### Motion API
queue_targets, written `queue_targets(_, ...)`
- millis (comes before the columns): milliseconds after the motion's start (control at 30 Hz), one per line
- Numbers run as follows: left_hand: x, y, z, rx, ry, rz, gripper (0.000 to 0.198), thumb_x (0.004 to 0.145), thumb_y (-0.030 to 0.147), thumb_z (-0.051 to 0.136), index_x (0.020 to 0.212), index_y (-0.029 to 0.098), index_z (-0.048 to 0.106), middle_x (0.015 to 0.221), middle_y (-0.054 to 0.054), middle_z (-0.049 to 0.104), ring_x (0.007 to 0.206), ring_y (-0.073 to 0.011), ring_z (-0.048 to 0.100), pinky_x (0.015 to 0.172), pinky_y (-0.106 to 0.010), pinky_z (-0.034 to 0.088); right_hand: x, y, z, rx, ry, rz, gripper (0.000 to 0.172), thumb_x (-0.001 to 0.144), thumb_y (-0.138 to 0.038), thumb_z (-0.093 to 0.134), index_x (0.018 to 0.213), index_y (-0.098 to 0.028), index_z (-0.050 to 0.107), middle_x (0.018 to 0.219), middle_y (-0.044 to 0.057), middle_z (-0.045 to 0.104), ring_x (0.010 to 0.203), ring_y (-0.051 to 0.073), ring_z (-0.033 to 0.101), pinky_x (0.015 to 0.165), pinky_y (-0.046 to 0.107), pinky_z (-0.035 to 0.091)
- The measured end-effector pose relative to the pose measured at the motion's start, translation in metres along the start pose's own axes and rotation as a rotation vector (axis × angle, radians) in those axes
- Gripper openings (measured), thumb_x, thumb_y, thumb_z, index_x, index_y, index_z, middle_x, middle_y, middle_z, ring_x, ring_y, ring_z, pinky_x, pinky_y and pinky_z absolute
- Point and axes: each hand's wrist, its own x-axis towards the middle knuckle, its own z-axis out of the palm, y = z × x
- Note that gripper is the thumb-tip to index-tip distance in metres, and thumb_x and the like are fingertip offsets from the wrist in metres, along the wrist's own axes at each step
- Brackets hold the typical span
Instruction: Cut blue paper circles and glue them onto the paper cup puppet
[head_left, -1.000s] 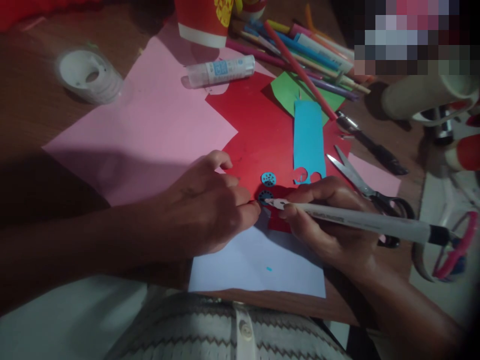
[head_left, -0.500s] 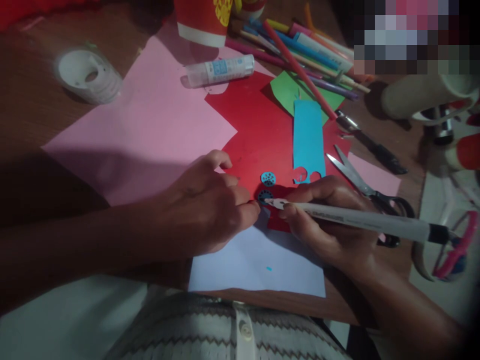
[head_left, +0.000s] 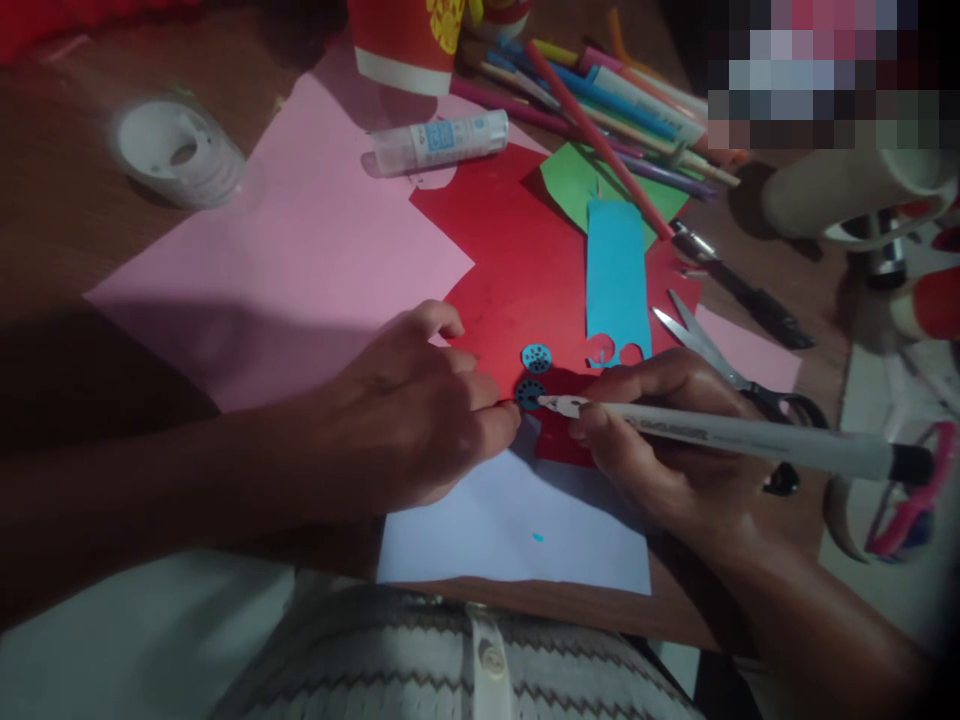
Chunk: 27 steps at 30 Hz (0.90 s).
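Observation:
My right hand is closed round a white marker pen, whose tip touches a small blue paper circle marked with dark dots. My left hand lies curled on the red paper, its fingertips pressed against the left edge of that circle. A second dotted blue circle lies just above it. A blue paper strip with round cut-outs at its lower end rests on the red sheet to the right.
A pink sheet, a white sheet and a green scrap lie on the wooden table. Scissors, a craft knife, a glue stick, a tape roll, a red cup and several pens surround them.
The marker has shifted slightly to the right, along with my right hand; its tip stays at the lower blue circle. My left hand has not moved.

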Motion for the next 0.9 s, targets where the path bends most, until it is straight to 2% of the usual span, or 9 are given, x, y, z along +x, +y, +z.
queue_targets(100,0.0005,0.0004,-0.0025,-0.009,-0.042,-0.015,0.028,0.084,0.01,0.039,0.1,0.024,0.057,0.069,0.004,0.054,0.066,-0.0122,0.051,0.099,-0.041,0.029,-0.0003,0.0006,-0.0006,-0.01,0.005,-0.017,0.01,0.076,-0.02,0.065,0.073,-0.022,0.056,0.058,-0.003,0.057,0.045,0.008,0.052,0.037,0.02,0.039)
queue_targets(267,0.0003,-0.0007,-0.0002,0.003,0.03,0.006,0.03,0.082,0.01,0.042,0.103,0.023,0.057,0.068,0.005,0.054,0.065,-0.0124,0.051,0.098,-0.041,0.03,-0.0001,0.0024,-0.001,-0.022,-0.036,-0.057,0.009,0.076,-0.02,0.064,0.075,-0.022,0.055,0.057,-0.004,0.057,0.042,0.007,0.05,0.035,0.018,0.038)
queue_targets(467,-0.0001,-0.0016,0.0025,0.002,0.043,0.007,0.03,0.082,0.009,0.042,0.103,0.024,0.057,0.067,0.005,0.054,0.065,-0.0118,0.05,0.098,-0.039,0.031,-0.0015,0.0041,-0.0002,0.001,-0.031,-0.051,0.009,0.075,-0.019,0.065,0.076,-0.022,0.056,0.056,-0.005,0.057,0.041,0.007,0.049,0.035,0.019,0.036)
queue_targets(667,0.0003,-0.0005,0.0011,0.003,0.008,0.001,0.03,0.083,0.009,0.04,0.104,0.023,0.057,0.069,0.004,0.055,0.067,-0.0122,0.051,0.098,-0.04,0.03,-0.0019,0.0041,0.0002,0.025,-0.028,-0.036,0.01,0.074,-0.019,0.066,0.076,-0.021,0.057,0.057,-0.004,0.058,0.042,0.006,0.049,0.036,0.018,0.036)
queue_targets(900,-0.0005,0.0001,0.001,-0.005,0.046,0.015,0.029,0.083,0.009,0.04,0.103,0.022,0.057,0.067,0.005,0.053,0.063,-0.0109,0.049,0.096,-0.042,0.032,-0.0005,0.0033,0.0005,0.013,-0.026,-0.043,0.01,0.074,-0.019,0.066,0.075,-0.021,0.057,0.06,-0.004,0.059,0.045,0.007,0.051,0.038,0.018,0.038)
